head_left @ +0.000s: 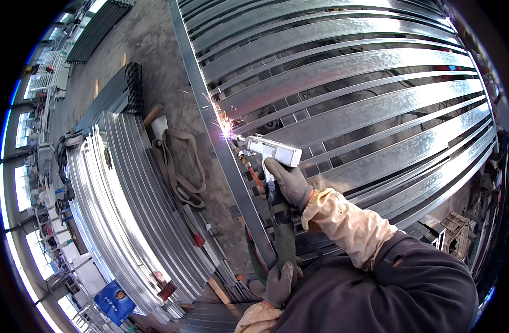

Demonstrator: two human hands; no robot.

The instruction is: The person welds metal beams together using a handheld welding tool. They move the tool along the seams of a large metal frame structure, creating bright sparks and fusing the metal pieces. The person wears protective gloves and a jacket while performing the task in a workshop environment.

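Observation:
My right hand, in a grey glove, is wrapped round the handle of a silver-white welding gun. The gun's nozzle points left at a metal side rail, where a bright spot throws sparks. Slats of shiny metal run from that rail across to the far right of the frame. Lower down, my gloved left hand grips the thick green cable that hangs from the gun's handle. Beside the nozzle, a red thin hose shows partly.
Left of the frame lies a stack of long metal profiles, with a grey lifting strap on the floor alongside. A darker profile bundle lies beyond. Near the lower left is a blue bag. Wooden pieces stick out by the stack.

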